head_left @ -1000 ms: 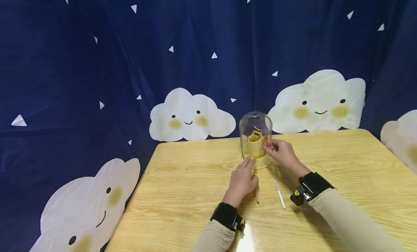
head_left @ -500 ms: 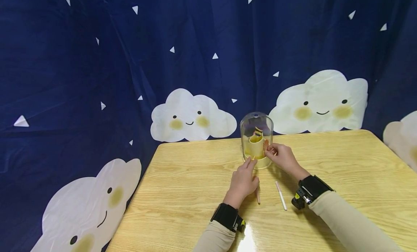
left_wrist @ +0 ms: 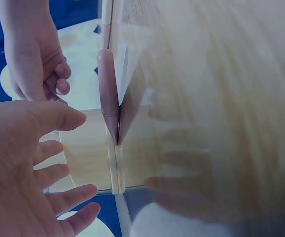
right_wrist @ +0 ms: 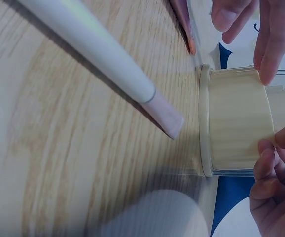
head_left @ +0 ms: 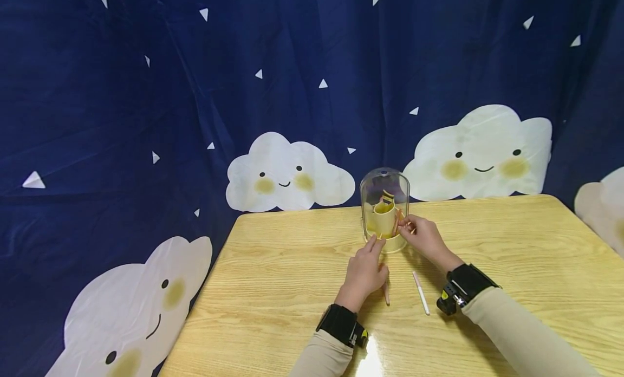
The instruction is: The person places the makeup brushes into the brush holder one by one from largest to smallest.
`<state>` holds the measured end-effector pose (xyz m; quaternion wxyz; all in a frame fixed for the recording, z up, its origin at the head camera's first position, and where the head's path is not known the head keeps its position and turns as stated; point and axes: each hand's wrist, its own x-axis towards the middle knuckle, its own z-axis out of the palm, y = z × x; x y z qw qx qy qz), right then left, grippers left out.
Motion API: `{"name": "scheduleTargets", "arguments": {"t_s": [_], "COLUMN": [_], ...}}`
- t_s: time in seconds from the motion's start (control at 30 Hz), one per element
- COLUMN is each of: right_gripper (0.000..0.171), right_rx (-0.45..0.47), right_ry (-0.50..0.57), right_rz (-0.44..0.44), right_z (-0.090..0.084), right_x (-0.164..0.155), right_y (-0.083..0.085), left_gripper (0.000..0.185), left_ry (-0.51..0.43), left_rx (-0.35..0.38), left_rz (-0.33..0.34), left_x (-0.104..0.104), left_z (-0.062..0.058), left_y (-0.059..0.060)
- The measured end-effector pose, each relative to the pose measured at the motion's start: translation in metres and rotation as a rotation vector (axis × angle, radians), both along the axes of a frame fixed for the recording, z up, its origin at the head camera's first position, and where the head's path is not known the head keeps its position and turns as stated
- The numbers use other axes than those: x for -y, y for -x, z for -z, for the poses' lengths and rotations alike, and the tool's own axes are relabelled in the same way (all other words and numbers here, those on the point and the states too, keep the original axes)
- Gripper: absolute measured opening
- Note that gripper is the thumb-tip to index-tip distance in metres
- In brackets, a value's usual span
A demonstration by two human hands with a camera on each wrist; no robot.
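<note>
A clear-domed holder (head_left: pixel 385 182) with a cream base (right_wrist: pixel 233 118) stands near the table's back edge. Inside it are a cream cup (head_left: pixel 384 221) and a black-and-yellow striped piece (head_left: pixel 388 197). At the base's front rim, my left hand (head_left: pixel 363 271) rests its extended fingertips. My right hand (head_left: pixel 425 239), on the holder's right side, pinches a slim orange-brown item (head_left: pixel 397 220) beside the cup; its lower part is hidden and I cannot tell its kind. In the right wrist view, thumb and fingers meet right at the base's upper edge.
A white pen-like stick with a pink end (head_left: pixel 421 293) lies on the wooden table (head_left: pixel 273 279) between the forearms. Beside my left hand lies a pinkish-brown pointed stick (left_wrist: pixel 109 84). A dark blue cloud-patterned curtain (head_left: pixel 292 95) hangs behind the table.
My right hand shifts very slightly, and the orange-brown item now sits lower and more tilted beside the cup. My left hand stays at the rim. The head view shifts slightly.
</note>
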<state>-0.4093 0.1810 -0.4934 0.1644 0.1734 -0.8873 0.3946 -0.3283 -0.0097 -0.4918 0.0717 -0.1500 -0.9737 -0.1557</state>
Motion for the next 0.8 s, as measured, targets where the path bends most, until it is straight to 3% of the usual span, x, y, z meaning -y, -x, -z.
{"name": "scheduleTargets", "arguments": {"t_s": [0.8], "right_gripper": [0.005], "right_rx": [-0.055], "right_ry": [-0.011], "right_rz": [0.024], "right_z": [-0.0038], "right_x": [-0.0038], "right_y": [-0.0096], "left_gripper": [0.063], "left_ry": [0.020], "left_rx": [-0.025], "left_rz": [0.018], "left_x": [0.0024], "left_z": [-0.0027], "left_y": [-0.0015]}}
